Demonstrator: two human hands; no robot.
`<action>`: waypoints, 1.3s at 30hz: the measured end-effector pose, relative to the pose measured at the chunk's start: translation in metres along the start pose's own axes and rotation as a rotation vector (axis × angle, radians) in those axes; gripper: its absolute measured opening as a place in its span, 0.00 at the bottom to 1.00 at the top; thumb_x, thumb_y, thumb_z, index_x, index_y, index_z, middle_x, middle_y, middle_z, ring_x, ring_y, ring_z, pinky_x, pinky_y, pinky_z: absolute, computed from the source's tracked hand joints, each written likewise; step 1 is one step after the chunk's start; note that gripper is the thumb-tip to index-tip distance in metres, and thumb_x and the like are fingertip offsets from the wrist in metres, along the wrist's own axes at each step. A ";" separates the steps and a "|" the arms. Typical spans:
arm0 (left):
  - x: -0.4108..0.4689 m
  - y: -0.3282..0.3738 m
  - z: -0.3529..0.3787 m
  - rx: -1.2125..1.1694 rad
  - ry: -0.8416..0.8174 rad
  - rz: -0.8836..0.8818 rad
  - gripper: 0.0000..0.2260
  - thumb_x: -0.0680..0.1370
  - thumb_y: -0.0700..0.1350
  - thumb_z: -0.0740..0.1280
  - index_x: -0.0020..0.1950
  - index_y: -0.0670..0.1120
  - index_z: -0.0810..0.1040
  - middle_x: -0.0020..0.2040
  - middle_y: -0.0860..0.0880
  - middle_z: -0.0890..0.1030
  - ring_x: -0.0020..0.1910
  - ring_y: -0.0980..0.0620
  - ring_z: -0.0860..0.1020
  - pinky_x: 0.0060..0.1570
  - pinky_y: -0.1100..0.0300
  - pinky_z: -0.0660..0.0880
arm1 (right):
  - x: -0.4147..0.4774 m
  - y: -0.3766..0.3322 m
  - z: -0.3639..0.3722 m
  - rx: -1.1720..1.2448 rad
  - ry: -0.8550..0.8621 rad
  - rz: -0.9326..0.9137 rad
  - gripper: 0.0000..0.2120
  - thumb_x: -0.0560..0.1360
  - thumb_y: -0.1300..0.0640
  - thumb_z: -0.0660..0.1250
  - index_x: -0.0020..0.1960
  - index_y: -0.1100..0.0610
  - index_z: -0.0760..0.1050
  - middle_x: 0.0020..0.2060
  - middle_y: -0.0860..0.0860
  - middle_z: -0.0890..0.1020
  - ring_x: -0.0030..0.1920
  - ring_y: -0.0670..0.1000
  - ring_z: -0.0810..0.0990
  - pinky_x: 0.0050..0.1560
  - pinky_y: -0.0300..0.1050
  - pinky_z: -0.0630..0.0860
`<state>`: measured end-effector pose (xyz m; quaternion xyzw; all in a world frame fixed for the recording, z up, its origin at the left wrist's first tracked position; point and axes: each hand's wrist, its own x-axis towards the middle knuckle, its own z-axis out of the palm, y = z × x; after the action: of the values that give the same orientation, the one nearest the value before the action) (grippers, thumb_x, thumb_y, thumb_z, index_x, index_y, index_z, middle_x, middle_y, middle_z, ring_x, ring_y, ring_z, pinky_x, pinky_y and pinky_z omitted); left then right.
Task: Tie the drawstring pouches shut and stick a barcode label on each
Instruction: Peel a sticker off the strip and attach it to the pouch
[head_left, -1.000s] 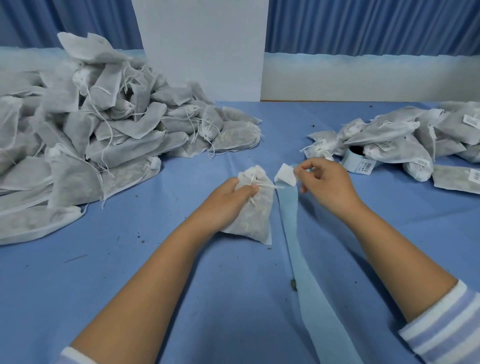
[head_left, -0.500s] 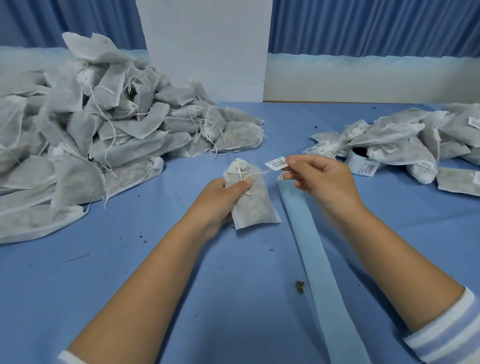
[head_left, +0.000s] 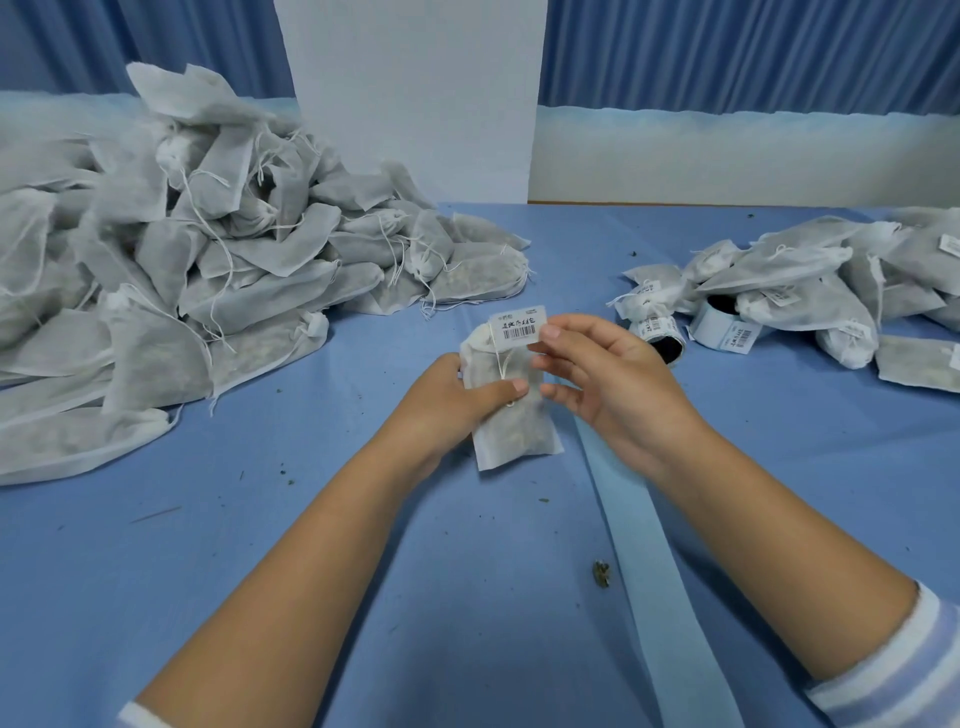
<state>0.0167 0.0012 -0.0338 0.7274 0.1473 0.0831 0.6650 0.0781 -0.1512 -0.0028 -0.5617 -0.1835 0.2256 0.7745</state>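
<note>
With the pouch (head_left: 511, 426) gripped by left fingers (head_left: 511, 387) and the label (head_left: 519, 323) pinched by right fingers (head_left: 558, 332), it could be stuck creased over the drawstring (head_left: 500, 358).

In the space of a second, the right-hand grip (head_left: 613, 384) carried the barcode label (head_left: 519, 325) leftward. It went from just beside the pouch (head_left: 511, 426) to over its gathered top, where label and fabric overlapped. The label, first seen blank side out, ended printed face up. The hands drew close together, and the left-hand grip (head_left: 452, 400) shifted too, with its thumb sliding from the neck to mid-pouch.
</note>
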 end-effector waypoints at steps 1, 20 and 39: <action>-0.001 0.000 0.001 0.020 -0.003 0.005 0.11 0.74 0.45 0.75 0.55 0.50 0.80 0.49 0.51 0.86 0.49 0.53 0.84 0.46 0.61 0.80 | 0.000 0.001 0.002 0.039 -0.031 0.018 0.06 0.76 0.61 0.69 0.43 0.54 0.82 0.43 0.52 0.85 0.46 0.49 0.83 0.42 0.41 0.80; -0.004 0.006 -0.002 -0.154 -0.008 -0.003 0.18 0.74 0.34 0.73 0.62 0.43 0.76 0.53 0.44 0.85 0.52 0.49 0.84 0.46 0.61 0.79 | 0.003 0.005 0.001 -0.154 0.102 0.067 0.07 0.73 0.54 0.72 0.37 0.47 0.85 0.40 0.41 0.85 0.38 0.35 0.80 0.43 0.39 0.69; -0.010 0.012 0.008 -0.224 -0.014 0.061 0.22 0.73 0.34 0.74 0.65 0.40 0.74 0.55 0.43 0.84 0.54 0.47 0.84 0.55 0.55 0.80 | 0.004 0.018 0.005 -0.089 0.202 0.134 0.05 0.69 0.56 0.76 0.38 0.56 0.82 0.39 0.55 0.85 0.36 0.49 0.82 0.30 0.36 0.74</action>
<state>0.0106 -0.0106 -0.0220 0.6532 0.1100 0.1141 0.7404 0.0763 -0.1407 -0.0183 -0.6263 -0.0763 0.2107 0.7467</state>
